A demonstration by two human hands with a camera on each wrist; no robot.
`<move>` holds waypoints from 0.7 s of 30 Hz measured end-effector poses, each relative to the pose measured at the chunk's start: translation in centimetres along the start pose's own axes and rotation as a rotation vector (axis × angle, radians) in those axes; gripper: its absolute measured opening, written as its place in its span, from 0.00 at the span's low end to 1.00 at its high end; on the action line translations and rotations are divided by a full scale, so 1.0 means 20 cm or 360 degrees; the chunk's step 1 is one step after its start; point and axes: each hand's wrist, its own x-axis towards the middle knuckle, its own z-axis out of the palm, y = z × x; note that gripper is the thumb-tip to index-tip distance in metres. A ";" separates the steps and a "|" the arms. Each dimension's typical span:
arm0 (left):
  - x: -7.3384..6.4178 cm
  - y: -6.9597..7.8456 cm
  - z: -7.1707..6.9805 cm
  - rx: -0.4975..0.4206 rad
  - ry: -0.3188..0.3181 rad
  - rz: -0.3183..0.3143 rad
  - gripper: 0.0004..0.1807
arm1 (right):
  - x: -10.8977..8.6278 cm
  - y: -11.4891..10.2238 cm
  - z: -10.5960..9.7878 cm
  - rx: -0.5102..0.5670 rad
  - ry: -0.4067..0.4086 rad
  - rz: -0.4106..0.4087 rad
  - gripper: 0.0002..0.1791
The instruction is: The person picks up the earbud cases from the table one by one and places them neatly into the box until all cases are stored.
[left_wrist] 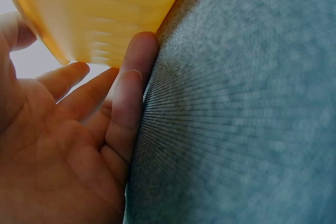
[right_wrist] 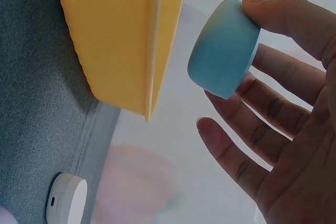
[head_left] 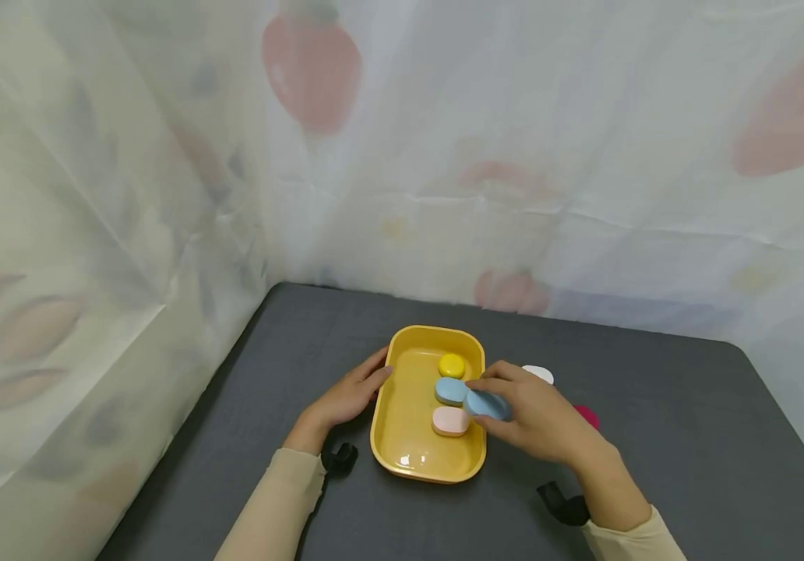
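My right hand [head_left: 538, 409] pinches a smooth blue oval case [right_wrist: 226, 48] between thumb and fingers, held over the right side of a yellow tray [head_left: 402, 405]. Inside the tray are a round yellow piece [head_left: 452, 365], a light blue oval case [head_left: 450, 391] and a pale pink oval case [head_left: 449, 421], lined up along its right half. At the tray's left side, my left hand [head_left: 346, 396] touches the outer wall and rim. The left wrist view shows its fingertips [left_wrist: 142, 51] resting against the wall, close to the tabletop.
Right of the tray, partly behind the right hand, lie a white oval case [head_left: 539, 374] with a small dark slot and a magenta piece [head_left: 587, 415]. The dark grey table [head_left: 682, 436] meets a fruit-printed curtain [head_left: 549, 195] at the back and left.
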 end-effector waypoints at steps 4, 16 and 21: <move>0.00 0.00 0.00 -0.0003 -0.0004 0.0005 0.33 | 0.02 -0.01 0.01 0.0006 -0.0017 -0.0017 0.22; 0.00 -0.01 -0.01 -0.0006 -0.0005 0.0016 0.32 | 0.04 -0.04 0.04 0.0038 -0.0052 -0.0074 0.23; 0.01 -0.01 -0.01 -0.0009 -0.0006 0.0010 0.31 | 0.05 -0.04 0.06 0.0027 -0.0067 -0.0078 0.23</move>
